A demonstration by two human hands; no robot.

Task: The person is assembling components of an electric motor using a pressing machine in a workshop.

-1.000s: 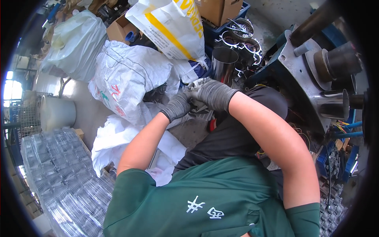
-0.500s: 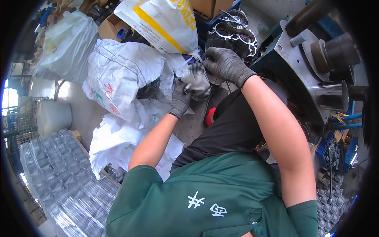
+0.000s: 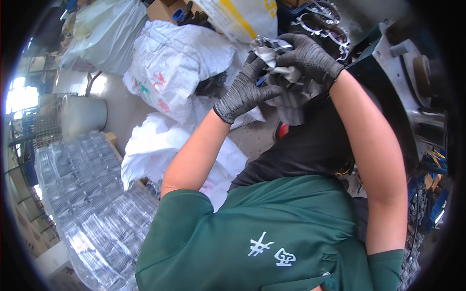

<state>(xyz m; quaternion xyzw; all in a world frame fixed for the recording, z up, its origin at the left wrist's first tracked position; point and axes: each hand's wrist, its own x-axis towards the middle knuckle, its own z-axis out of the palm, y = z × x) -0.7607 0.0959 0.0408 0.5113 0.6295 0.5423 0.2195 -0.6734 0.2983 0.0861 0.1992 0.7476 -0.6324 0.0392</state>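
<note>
A crumpled grey, white and striped cloth (image 3: 290,99) hangs from my right hand (image 3: 310,58), its lower end blurred. My right hand wears a dark grey knit glove, and its fingers are closed on the top of the cloth. My left hand (image 3: 247,92), gloved the same way, is just left of the cloth, thumb spread away from the fingers. Its fingertips reach up beside the cloth's upper part; whether they touch it I cannot tell. Left of that hand lies a white woven sack (image 3: 170,68) with dark material showing at its mouth.
A white and yellow bag (image 3: 242,22) stands beyond my hands, with metal rings (image 3: 325,29) to its right. A heavy metal machine (image 3: 395,87) is close on the right. Plastic-wrapped stacked parts (image 3: 92,194) and a pale bucket (image 3: 83,114) are at the left.
Both hands have lifted away and to the right, with the cloth. My left hand has loosened its hold and its thumb is spread; my right hand now grips the cloth. The view has shifted.
</note>
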